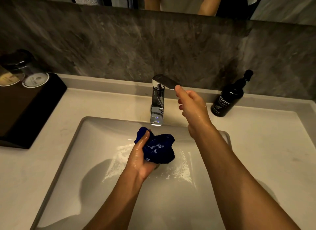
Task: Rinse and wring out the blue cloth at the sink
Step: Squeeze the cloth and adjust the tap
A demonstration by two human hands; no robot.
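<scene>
The blue cloth [159, 148] is wet and bunched into a ball, held over the white sink basin [95, 144] just below the chrome faucet spout [157, 116]. My left hand [142, 154] is closed around the cloth's left side, wet and glistening. My right hand [189, 103] reaches up to the flat faucet lever [165, 81]; its fingertips touch the lever's right end. I see no stream coming from the spout. Water films the basin floor around the drain, which the cloth mostly hides.
A black hand wash pump bottle [228, 98] stands on the counter right of the faucet. A black tray [25, 110] with two capped upturned glasses [35, 75] sits at the left. A grey stone backsplash [136, 46] and a mirror edge run behind.
</scene>
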